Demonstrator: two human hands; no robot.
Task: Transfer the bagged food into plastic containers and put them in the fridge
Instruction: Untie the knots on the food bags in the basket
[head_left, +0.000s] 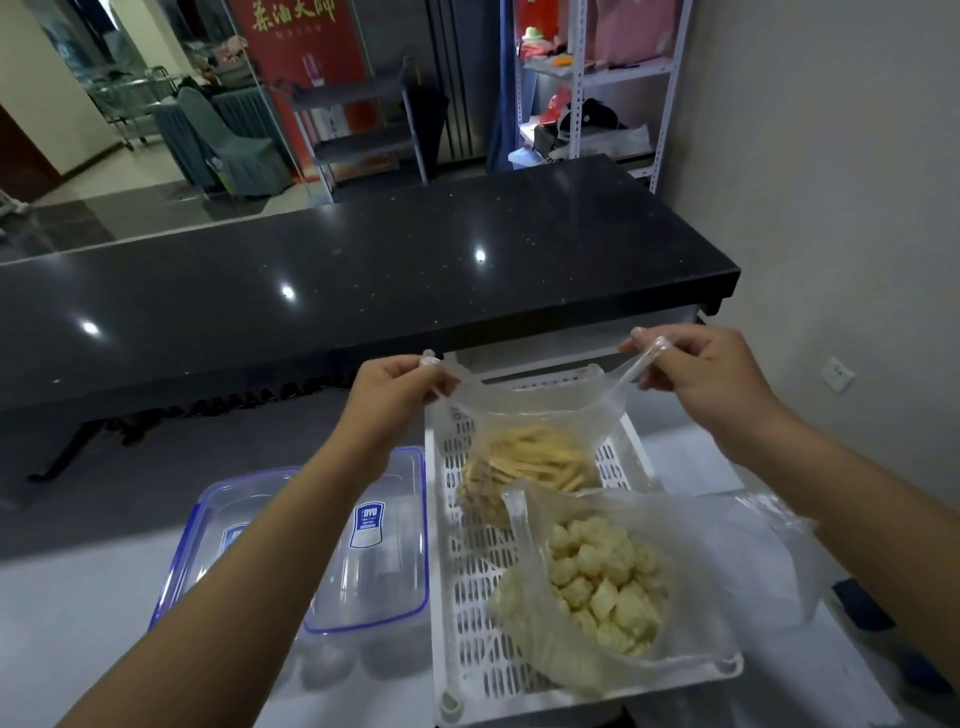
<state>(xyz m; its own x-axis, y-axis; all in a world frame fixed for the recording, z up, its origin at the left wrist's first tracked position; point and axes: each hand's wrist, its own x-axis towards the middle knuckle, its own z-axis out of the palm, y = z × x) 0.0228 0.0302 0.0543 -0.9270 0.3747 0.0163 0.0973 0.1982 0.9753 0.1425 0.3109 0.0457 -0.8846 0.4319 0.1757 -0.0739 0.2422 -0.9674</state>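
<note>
The left hand (400, 384) and right hand (696, 374) each pinch one handle of a thin clear bag of yellow strips (524, 462), stretching its mouth open above the far end of a white slotted basket (467, 571), where a second bag of pale lumps (602, 587) lies nearer. The film looks light, limp and slippery, so the handles are judged the safest hold, with support beneath when tipping. The clear blue-edged containers (374, 545) just left of the basket carry a label reading "DYU".
</note>
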